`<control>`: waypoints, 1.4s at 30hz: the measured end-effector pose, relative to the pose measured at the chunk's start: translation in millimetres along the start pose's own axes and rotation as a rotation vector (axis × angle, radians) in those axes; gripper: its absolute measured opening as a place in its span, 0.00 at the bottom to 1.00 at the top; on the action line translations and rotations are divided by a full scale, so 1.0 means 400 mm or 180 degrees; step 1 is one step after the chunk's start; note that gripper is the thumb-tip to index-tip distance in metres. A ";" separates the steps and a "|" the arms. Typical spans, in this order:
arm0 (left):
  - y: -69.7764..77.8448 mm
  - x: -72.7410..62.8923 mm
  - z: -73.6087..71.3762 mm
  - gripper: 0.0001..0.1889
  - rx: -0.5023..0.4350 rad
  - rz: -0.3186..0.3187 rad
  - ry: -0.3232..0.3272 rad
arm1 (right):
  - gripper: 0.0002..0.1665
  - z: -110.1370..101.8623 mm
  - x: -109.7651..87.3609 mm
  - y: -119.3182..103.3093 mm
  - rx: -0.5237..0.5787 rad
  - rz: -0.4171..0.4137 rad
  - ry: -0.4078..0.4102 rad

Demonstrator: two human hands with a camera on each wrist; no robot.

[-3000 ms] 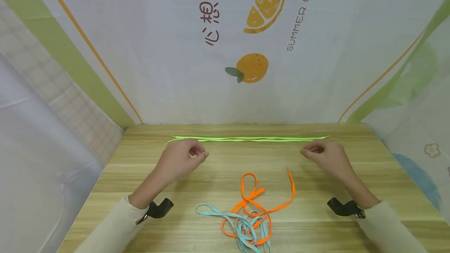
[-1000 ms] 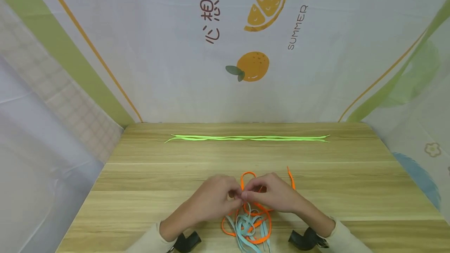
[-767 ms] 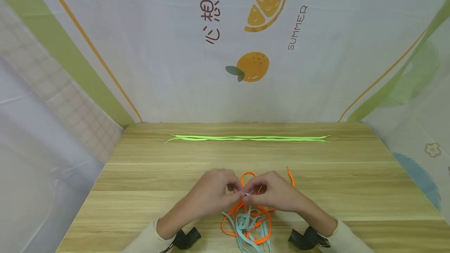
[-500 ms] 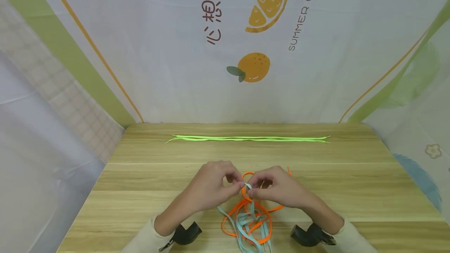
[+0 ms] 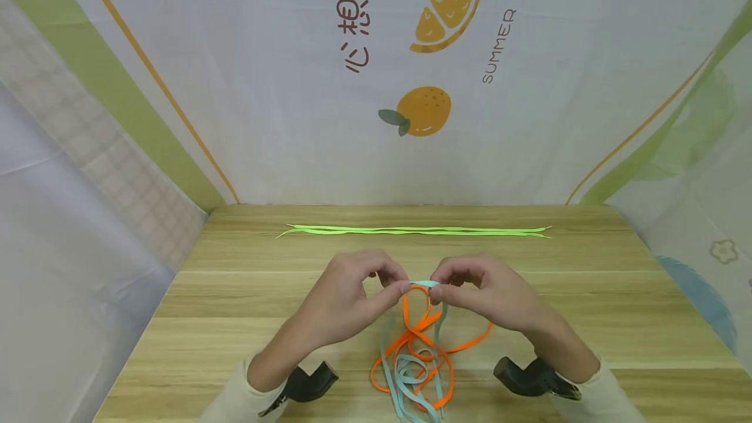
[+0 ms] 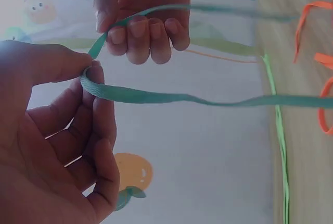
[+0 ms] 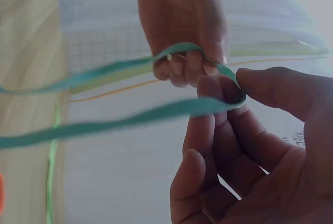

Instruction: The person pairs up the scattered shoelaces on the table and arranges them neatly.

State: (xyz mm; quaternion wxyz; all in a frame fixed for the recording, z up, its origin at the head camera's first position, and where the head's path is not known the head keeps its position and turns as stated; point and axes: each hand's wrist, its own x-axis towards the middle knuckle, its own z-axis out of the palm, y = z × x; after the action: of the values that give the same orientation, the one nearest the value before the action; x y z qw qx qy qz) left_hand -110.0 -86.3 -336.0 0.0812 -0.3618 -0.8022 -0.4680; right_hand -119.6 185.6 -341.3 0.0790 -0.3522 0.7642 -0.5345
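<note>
A pale blue shoelace (image 5: 423, 284) is stretched between my two hands, raised over the table. My left hand (image 5: 346, 296) pinches it between thumb and forefinger. A short span away, my right hand (image 5: 496, 289) pinches the same lace. From each hand a length hangs toward the table, as the left wrist view shows with the near lace (image 6: 156, 97). The rest of it lies coiled on an orange shoelace (image 5: 449, 371), which is looped loosely on the table below the hands. In the right wrist view the lace (image 7: 130, 120) bends round my fingertips.
Two lime green shoelaces (image 5: 382, 232) lie straight, side by side, along the back of the wooden table (image 5: 235, 305). A white printed curtain (image 5: 294, 116) hangs behind the table, and more cloth hangs at both sides. Black wrist cameras (image 5: 308, 384) sit under both wrists.
From over the green laces, both hands came down to the tangled laces and pinched the blue one. Since then they have lifted it, moved away from me and drawn slightly apart.
</note>
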 end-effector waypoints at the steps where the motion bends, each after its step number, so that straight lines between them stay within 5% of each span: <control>1: 0.001 0.001 -0.003 0.03 -0.0006 0.0023 0.0026 | 0.10 -0.006 0.000 -0.004 -0.0008 -0.0026 0.0032; 7: 0.001 0.002 -0.027 0.03 -0.0001 -0.0005 0.0091 | 0.11 -0.036 -0.007 -0.017 -0.0091 -0.0060 0.0204; 15: -0.030 0.002 -0.073 0.03 -0.0083 -0.0376 0.0045 | 0.05 -0.074 -0.022 -0.008 0.0032 0.0403 0.0407; 25: -0.092 -0.006 -0.136 0.05 -0.0058 -0.0842 0.0027 | 0.07 -0.138 -0.035 0.036 0.0178 0.0419 0.0629; 42: -0.118 -0.016 -0.190 0.05 -0.0056 -0.0984 0.0055 | 0.10 -0.232 -0.093 0.050 0.0342 0.0472 0.0995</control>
State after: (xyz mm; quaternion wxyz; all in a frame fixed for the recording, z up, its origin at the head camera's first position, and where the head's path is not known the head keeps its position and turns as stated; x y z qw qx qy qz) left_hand -152.1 -165.2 -330.3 0.0119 -0.2306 -0.8435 -0.4850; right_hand -147.3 282.9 -329.8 0.0171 -0.2028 0.7614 -0.6155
